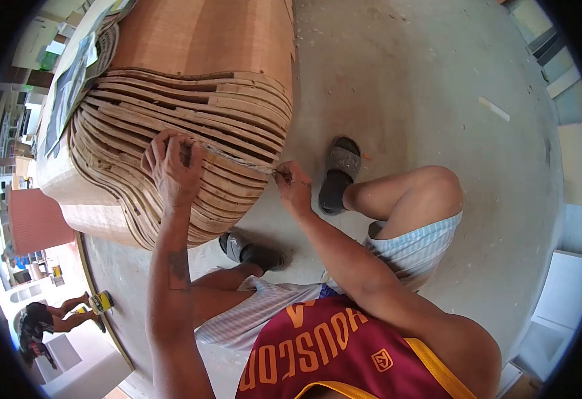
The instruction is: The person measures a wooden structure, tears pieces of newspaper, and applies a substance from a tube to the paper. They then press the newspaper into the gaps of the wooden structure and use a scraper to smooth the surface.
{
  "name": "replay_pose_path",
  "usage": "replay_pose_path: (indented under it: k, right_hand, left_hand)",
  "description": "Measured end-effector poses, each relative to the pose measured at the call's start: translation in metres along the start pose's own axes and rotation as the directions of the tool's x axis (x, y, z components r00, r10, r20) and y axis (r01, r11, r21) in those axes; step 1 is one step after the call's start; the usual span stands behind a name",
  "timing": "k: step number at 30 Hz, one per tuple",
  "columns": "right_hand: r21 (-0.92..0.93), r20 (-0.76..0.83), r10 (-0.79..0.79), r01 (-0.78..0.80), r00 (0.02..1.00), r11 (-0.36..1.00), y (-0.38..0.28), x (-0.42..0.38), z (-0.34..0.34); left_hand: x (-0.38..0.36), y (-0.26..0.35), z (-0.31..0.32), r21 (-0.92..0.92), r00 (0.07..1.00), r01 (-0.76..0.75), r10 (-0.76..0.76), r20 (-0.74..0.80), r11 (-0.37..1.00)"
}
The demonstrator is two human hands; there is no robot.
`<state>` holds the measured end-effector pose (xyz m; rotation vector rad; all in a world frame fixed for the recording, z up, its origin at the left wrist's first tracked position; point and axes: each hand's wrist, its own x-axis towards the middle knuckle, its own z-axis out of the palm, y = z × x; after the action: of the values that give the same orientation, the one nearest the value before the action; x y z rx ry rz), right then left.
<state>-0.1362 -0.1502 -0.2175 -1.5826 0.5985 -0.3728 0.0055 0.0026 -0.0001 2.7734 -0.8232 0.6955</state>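
A large curved wooden piece [191, 86] stands before me, its end made of many stacked, bent plywood layers with dark gaps between them. A thin, pale greyish strip [234, 158] runs along one gap between my two hands; it looks twisted, and I cannot make out its material. My left hand [174, 166] is closed over the layers, its curled fingers at the strip's left part. At the right edge of the layers, my right hand [294, 186] pinches the strip's other end.
Sheets of newspaper [71, 90] lie on the wooden piece at the upper left. My sandalled feet are on the concrete floor [397, 100], where a pale scrap [494, 109] lies. Another person [41, 326] is at the lower left, near a yellow container [101, 302]. White panels [560, 292] stand at right.
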Motion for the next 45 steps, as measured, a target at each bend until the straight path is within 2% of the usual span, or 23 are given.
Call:
replay_pose_path:
  k: [2, 5, 8, 11, 14, 20, 23, 29, 32, 35, 38, 41, 44, 45]
  right_hand:
    - [0.042, -0.020, 0.081, -0.080, 0.997, 0.996, 0.001, -0.003, 0.005]
    - [0.141, -0.059, 0.143, -0.134, 0.988, 0.981, -0.008, -0.009, 0.008]
    - [0.228, 0.022, 0.213, -0.212, 0.977, 0.950, -0.002, -0.013, 0.010]
    - [0.159, -0.042, 0.113, -0.105, 0.993, 0.982, -0.011, -0.028, 0.009]
    - [0.047, -0.015, -0.006, 0.006, 1.000, 0.999, -0.022, -0.039, 0.002]
    - [0.022, 0.069, -0.009, 0.007, 0.998, 1.000, -0.020, -0.047, 0.003]
    - [0.091, 0.094, -0.022, 0.013, 0.995, 0.996, -0.020, -0.042, -0.001]
    - [-0.115, 0.121, -0.009, 0.023, 0.993, 0.993, -0.017, -0.041, 0.000]
    - [-0.033, 0.177, 0.008, -0.003, 0.984, 0.999, -0.010, -0.037, -0.001]
    - [0.173, 0.164, -0.016, -0.013, 0.986, 0.985, -0.001, -0.032, -0.004]
    - [0.475, 0.103, 0.241, -0.261, 0.965, 0.841, -0.004, -0.026, 0.003]
    - [0.532, 0.163, 0.391, -0.414, 0.906, 0.738, 0.006, -0.014, 0.014]
    - [0.664, 0.262, 0.527, -0.548, 0.808, 0.510, 0.007, -0.007, 0.017]
    - [0.639, 0.302, 0.555, -0.597, 0.775, 0.486, 0.009, -0.003, 0.017]
  left_hand:
    - [0.000, 0.000, -0.001, -0.008, 0.998, 0.023, -0.022, 0.050, 1.000]
    - [0.002, 0.005, 0.000, 0.050, 1.000, -0.001, 0.001, -0.004, 0.999]
    - [0.000, 0.004, 0.003, 0.086, 1.000, -0.020, 0.020, 0.000, 0.996]
    - [0.000, -0.004, 0.008, 0.091, 0.999, -0.050, 0.051, -0.008, 0.995]
    - [-0.002, -0.006, 0.011, 0.107, 0.998, -0.058, 0.059, -0.001, 0.993]
    - [-0.002, -0.007, 0.011, 0.115, 0.999, -0.041, 0.037, 0.028, 0.993]
    - [-0.002, -0.005, 0.011, 0.140, 0.998, -0.055, 0.051, 0.037, 0.989]
    - [-0.002, -0.003, 0.011, 0.146, 0.998, -0.059, 0.053, 0.042, 0.988]
    - [-0.002, -0.005, 0.011, 0.128, 0.997, -0.073, 0.069, 0.032, 0.989]
    - [-0.003, -0.008, 0.012, 0.136, 0.997, -0.075, 0.071, 0.030, 0.988]
    - [-0.003, -0.005, 0.010, 0.136, 0.998, -0.057, 0.053, 0.037, 0.989]
    - [-0.004, -0.010, 0.011, 0.126, 0.999, -0.048, 0.045, 0.024, 0.991]
    - [-0.004, -0.007, 0.012, 0.114, 0.999, -0.045, 0.043, 0.019, 0.993]
    - [-0.004, -0.008, 0.012, 0.117, 0.999, -0.048, 0.047, 0.015, 0.992]
